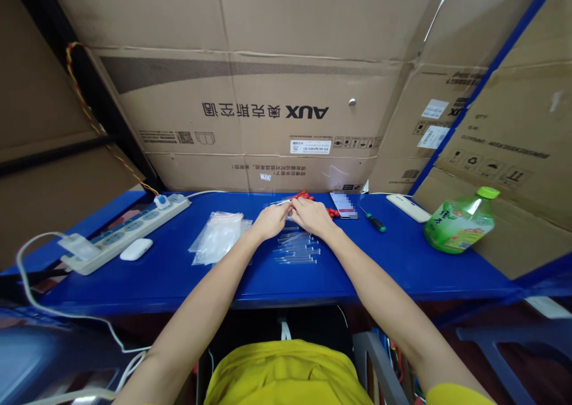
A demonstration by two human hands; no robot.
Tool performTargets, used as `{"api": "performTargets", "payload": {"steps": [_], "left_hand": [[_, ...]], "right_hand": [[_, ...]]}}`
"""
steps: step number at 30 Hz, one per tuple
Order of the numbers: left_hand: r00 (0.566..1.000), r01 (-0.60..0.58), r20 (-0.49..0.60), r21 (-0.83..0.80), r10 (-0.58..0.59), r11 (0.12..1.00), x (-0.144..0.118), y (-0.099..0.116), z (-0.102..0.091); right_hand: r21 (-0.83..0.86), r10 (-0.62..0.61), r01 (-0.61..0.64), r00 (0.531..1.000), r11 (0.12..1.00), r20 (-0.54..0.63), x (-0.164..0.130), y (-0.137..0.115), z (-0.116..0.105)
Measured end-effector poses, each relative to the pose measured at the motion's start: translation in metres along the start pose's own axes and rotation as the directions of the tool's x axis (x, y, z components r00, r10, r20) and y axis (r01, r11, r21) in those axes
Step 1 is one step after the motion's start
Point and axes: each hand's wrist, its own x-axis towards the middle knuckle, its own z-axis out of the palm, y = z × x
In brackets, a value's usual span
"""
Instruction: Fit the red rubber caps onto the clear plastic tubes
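Blue table (402, 262), cardboard wall (268, 95).

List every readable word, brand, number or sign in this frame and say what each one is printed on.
"AUX", printed upside down: big cardboard box behind the blue table.
Chinese characters beside it, upside down: same box.
"75", handwritten, likely: white sticker on that box.
"QTY": cardboard box on the right.
Too small or blurred: the other box stickers, the green bottle label, the phone screen.

The hands (290, 217) hide whatever small item they pinch.
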Motion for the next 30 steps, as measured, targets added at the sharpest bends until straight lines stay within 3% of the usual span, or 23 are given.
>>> {"api": "performTargets", "payload": {"steps": [8, 16, 22, 25, 30], "left_hand": [[0.999, -0.049, 0.015, -0.026, 0.049, 0.998, 0.006, -0.006, 0.003], [0.99, -0.139, -0.005, -0.108, 0.14, 0.984, 0.008, -0.013, 0.0], [0.993, -0.077, -0.093, -0.057, 0.071, 0.995, 0.002, -0.009, -0.008], [0.988, -0.096, -0.125, -0.03, 0.092, 0.995, 0.0, -0.008, -0.009], [0.977, -0.131, -0.173, -0.018, 0.126, 0.991, 0.001, -0.003, -0.006]], "right_hand": [[-0.008, 0.03, -0.029, 0.998, 1.0, 0.053, 0.003, -0.004, -0.001], [0.006, 0.024, -0.024, 0.999, 1.0, 0.033, 0.005, -0.004, 0.001], [0.186, 0.015, -0.005, 0.998, 0.983, -0.057, -0.001, 0.013, 0.0], [0.242, -0.001, 0.018, 0.997, 0.97, -0.071, -0.004, 0.02, 0.0], [0.176, 0.117, -0.111, 0.993, 0.978, -0.023, -0.004, 0.012, -0.006]]}}
